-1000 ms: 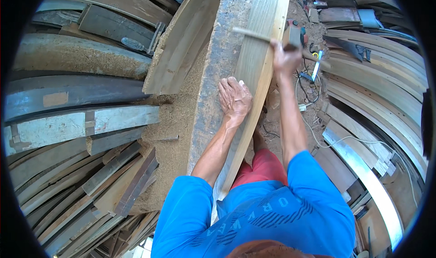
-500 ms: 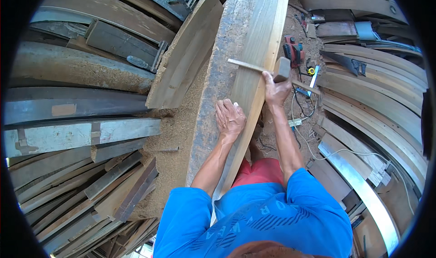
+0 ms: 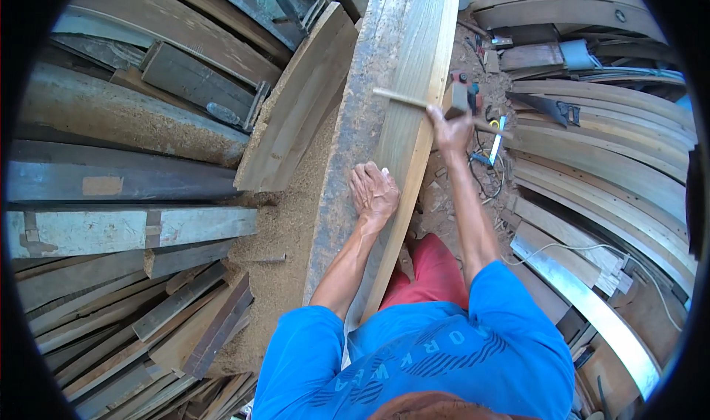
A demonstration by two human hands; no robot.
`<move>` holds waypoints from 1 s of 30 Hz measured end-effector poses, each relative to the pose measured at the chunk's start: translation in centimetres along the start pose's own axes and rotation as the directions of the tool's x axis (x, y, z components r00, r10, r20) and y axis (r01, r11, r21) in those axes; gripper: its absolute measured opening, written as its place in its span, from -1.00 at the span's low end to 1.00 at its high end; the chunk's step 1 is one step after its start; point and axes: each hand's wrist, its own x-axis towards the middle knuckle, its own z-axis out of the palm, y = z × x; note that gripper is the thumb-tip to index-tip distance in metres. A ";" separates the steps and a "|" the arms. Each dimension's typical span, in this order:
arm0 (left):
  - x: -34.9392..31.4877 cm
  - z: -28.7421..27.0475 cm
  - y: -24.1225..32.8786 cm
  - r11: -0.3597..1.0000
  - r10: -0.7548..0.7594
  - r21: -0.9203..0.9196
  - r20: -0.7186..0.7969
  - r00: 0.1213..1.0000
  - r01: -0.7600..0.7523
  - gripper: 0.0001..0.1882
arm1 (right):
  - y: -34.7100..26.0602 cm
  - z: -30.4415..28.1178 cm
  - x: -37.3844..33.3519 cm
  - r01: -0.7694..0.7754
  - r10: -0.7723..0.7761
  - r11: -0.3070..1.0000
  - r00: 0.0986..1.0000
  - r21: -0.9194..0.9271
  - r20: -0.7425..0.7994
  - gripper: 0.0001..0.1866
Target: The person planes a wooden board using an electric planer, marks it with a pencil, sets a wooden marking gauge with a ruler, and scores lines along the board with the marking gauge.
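A long wooden plank [image 3: 411, 72] lies lengthwise on a worn, stained workbench [image 3: 349, 128]. My left hand [image 3: 376, 192] presses down on the plank's left side, fingers bent and close together, thumb alongside. Farther up, my right hand [image 3: 452, 131] grips a wooden marking gauge [image 3: 401, 97]. Its thin stem reaches across the plank's top face. The gauge's block is beside the plank's right edge, just above my knuckles, and the other end of the stem sticks out to the right. Motion slightly blurs my right hand.
A curved board [image 3: 299, 113] leans left of the bench above sawdust. Stacked timber lines both sides. At right, a handsaw [image 3: 546, 108] rests on boards; a red power tool [image 3: 461, 78], a blue-and-white square [image 3: 497, 140] and cables lie on the ground. A metal strip [image 3: 592, 309] sits lower right.
My right hand has slid the marking gauge a little farther up along the plank. My left hand stays in place. The whole view has shifted slightly, and my right leg shows more.
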 end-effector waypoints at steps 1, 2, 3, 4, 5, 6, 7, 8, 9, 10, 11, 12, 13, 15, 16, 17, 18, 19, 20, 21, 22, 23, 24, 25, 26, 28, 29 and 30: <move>1.4 0.1 0.2 1.000 -0.001 -0.002 -0.009 1.000 0.001 -0.71 | -1.0 0.4 -1.7 0.034 -0.034 0.999 0.998 0.005 -0.044 -0.22; 3.3 0.3 1.1 1.000 0.010 -0.010 -0.061 0.998 -0.011 -0.72 | -0.9 0.5 -2.4 0.037 -0.037 0.999 0.998 0.009 -0.059 -0.23; 5.1 0.6 1.8 1.000 0.018 -0.016 -0.111 0.994 -0.020 -0.74 | -0.7 1.0 -2.7 0.038 -0.037 0.999 0.997 0.014 -0.070 -0.23; 6.4 0.7 2.4 1.000 0.007 -0.014 -0.106 0.994 -0.009 -0.74 | -1.3 1.6 -2.6 -0.011 0.014 0.999 0.998 0.047 -0.056 -0.22; 8.0 0.9 3.5 0.999 -0.013 -0.037 -0.093 0.996 0.010 -0.73 | -0.8 1.9 -1.0 -0.012 0.015 0.999 0.998 0.039 -0.056 -0.22; 9.2 0.9 4.3 0.998 -0.036 -0.057 -0.079 0.996 0.032 -0.72 | -0.3 2.5 1.4 0.098 -0.089 0.993 0.988 0.068 -0.124 -0.25; 9.5 1.2 5.0 0.998 -0.038 -0.059 -0.068 0.997 0.034 -0.72 | 0.5 2.8 4.5 0.188 -0.181 0.982 0.967 0.020 -0.178 -0.30; 9.5 1.4 5.4 0.998 -0.025 -0.053 -0.064 0.998 0.021 -0.71 | 1.1 3.1 7.6 0.274 -0.275 0.961 0.935 -0.037 -0.226 -0.35; 9.7 1.2 5.5 0.999 -0.013 -0.040 -0.061 0.998 0.010 -0.71 | 0.8 3.5 10.7 0.331 -0.360 0.931 0.900 -0.152 -0.244 -0.42; 9.6 0.4 5.0 0.999 -0.041 -0.010 -0.062 0.997 0.041 -0.71 | -1.7 4.3 12.0 0.215 -0.235 0.970 0.950 -0.117 -0.205 -0.47; 9.3 0.0 4.5 0.998 -0.056 0.011 -0.057 0.997 0.057 -0.71 | -4.0 4.8 13.2 0.100 -0.114 0.991 0.980 -0.089 -0.165 -0.51; 9.7 0.5 5.3 0.999 -0.037 -0.006 -0.049 0.998 0.036 -0.71 | -3.3 4.5 15.8 0.030 -0.061 0.988 0.977 -0.150 -0.202 -0.51; 9.9 0.8 5.5 1.000 -0.021 -0.010 -0.052 0.998 0.020 -0.72 | -2.8 4.5 16.4 0.027 -0.058 0.989 0.976 -0.147 -0.208 -0.51; 10.3 1.6 5.2 1.000 -0.018 0.004 -0.029 0.999 0.019 -0.71 | -2.3 4.4 17.6 0.083 -0.115 0.985 0.970 -0.153 -0.214 -0.48; 10.4 1.6 5.1 0.999 -0.036 0.025 0.000 0.999 0.036 -0.71 | -2.5 4.4 17.6 0.084 -0.114 0.986 0.970 -0.144 -0.214 -0.48; 10.9 1.8 5.1 0.999 -0.034 0.029 -0.004 0.999 0.034 -0.71 | -2.6 4.2 17.3 0.058 -0.082 0.987 0.985 -0.153 -0.152 -0.45; 11.6 2.1 5.1 0.999 -0.036 0.029 -0.003 0.999 0.036 -0.71 | -2.5 3.8 16.8 0.033 -0.049 0.986 0.995 -0.165 -0.090 -0.42; 12.7 2.5 5.5 0.999 -0.035 0.023 -0.002 0.999 0.035 -0.72 | -2.4 3.3 16.4 0.012 -0.018 0.983 0.999 -0.183 -0.031 -0.38; 14.2 2.6 6.0 0.999 -0.033 0.021 -0.005 0.999 0.033 -0.72 | -2.0 3.1 15.4 0.019 -0.019 0.987 1.000 -0.157 0.002 -0.34; 16.0 2.6 6.6 1.000 -0.027 0.009 -0.024 0.999 0.027 -0.71 | -1.6 3.0 14.2 0.027 -0.023 0.991 0.999 -0.129 0.033 -0.30; 17.3 2.7 7.4 1.000 -0.022 -0.005 -0.039 0.999 0.021 -0.71 | -1.4 3.4 13.1 0.128 -0.134 0.989 0.988 -0.079 -0.080 -0.24; 17.8 2.8 7.5 1.000 -0.027 -0.001 -0.037 0.999 0.027 -0.71 | -2.5 3.6 12.5 0.094 -0.090 0.994 0.993 0.053 -0.079 -0.26; 18.3 2.8 7.5 0.999 -0.032 0.006 -0.059 0.998 0.033 -0.71 | -2.5 4.1 13.0 0.099 -0.095 0.994 0.993 0.046 -0.076 -0.29; 18.7 2.9 7.8 0.999 -0.031 0.007 -0.078 0.996 0.032 -0.71 | -2.3 4.4 13.9 0.103 -0.101 0.994 0.992 0.031 -0.081 -0.32; 18.9 2.8 8.4 0.999 -0.032 0.005 -0.066 0.997 0.032 -0.71 | -2.1 4.7 16.0 0.172 -0.176 0.984 0.969 -0.041 -0.170 -0.38; 19.1 2.4 9.0 1.000 -0.005 -0.019 -0.081 0.997 0.003 -0.72 | -2.6 5.7 22.0 0.265 -0.279 0.960 0.936 -0.090 -0.214 -0.45; 18.5 2.3 9.0 1.000 -0.015 -0.013 -0.063 0.998 0.015 -0.72 | -2.8 5.8 24.1 0.289 -0.296 0.955 0.939 -0.068 -0.173 -0.46; 18.7 2.5 9.3 1.000 -0.010 -0.009 -0.055 0.998 0.010 -0.72 | -3.0 6.1 25.8 0.163 -0.185 0.980 0.957 -0.116 -0.223 -0.44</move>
